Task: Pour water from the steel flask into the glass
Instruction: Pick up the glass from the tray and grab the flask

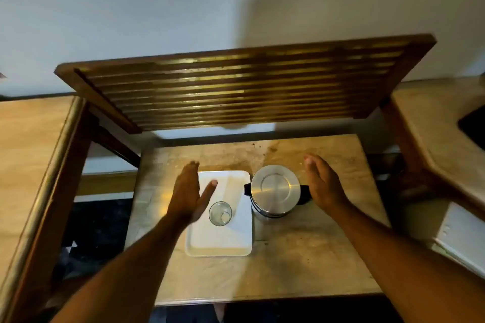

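Note:
A steel flask [275,189] with a round lid and black side handles stands upright on the marble shelf, just right of a white tray [223,246]. A small clear glass [220,213] stands upright on the tray, near its middle. My left hand [187,193] hovers open above the tray's left edge, thumb pointing toward the flask, just left of the glass and not touching it. My right hand [324,182] is open too, fingers forward, right beside the flask's right handle. Neither hand holds anything.
The marble shelf [301,257] sits low between two stone counters [29,139] at left and right. A slatted wooden rack [241,86] overhangs the back of the shelf. Wooden legs frame both sides. A dark sink corner [473,126] shows at far right.

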{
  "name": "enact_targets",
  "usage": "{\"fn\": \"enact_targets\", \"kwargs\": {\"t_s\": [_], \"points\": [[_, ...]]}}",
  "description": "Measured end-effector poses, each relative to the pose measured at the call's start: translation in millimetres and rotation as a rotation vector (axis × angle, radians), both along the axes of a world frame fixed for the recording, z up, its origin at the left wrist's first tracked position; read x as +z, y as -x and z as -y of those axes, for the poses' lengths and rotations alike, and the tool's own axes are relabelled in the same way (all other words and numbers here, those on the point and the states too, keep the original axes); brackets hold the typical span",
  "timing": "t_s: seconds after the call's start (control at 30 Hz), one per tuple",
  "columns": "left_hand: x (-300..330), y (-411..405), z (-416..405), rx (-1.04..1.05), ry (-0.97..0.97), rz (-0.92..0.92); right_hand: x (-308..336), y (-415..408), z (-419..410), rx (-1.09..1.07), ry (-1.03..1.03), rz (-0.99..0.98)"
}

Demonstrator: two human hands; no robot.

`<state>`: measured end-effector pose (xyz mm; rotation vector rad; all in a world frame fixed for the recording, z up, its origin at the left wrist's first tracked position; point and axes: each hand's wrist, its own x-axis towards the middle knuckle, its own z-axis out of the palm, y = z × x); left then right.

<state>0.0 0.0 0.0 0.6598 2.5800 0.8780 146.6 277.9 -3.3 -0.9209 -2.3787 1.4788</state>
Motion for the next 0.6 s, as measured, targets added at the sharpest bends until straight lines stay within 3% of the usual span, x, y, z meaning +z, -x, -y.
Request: {"fn": "enact_targets", "kwargs": {"t_s": [0.07,0.2,0.37,0.47,0.6], "points": [[-36.3,-11.4,15.2,0.05,-0.066,0.078,-28.6,-10.6,5.9,-0.089,0.106,0.011],[-98.0,-38.3,37.0,0.179,0.064,0.39,-64.1,-18.6,30.0,-0.242,0.302,-0.118],[-132.7,-51.6,24.5,0.163,0.005,0.311,-59.7,-3.5,25.6,-0.218,0.46,-0.223],[-147.6,-52.5,15.0,0.281,-0.083,0.286,-63.4,-0.3,23.3,-0.198,0.534,-0.226],[-146.8,-42.9,4.6,0.326,-0.117,0.333,-65.5,15.4,25.1,-0.245,0.461,-0.203]]}}
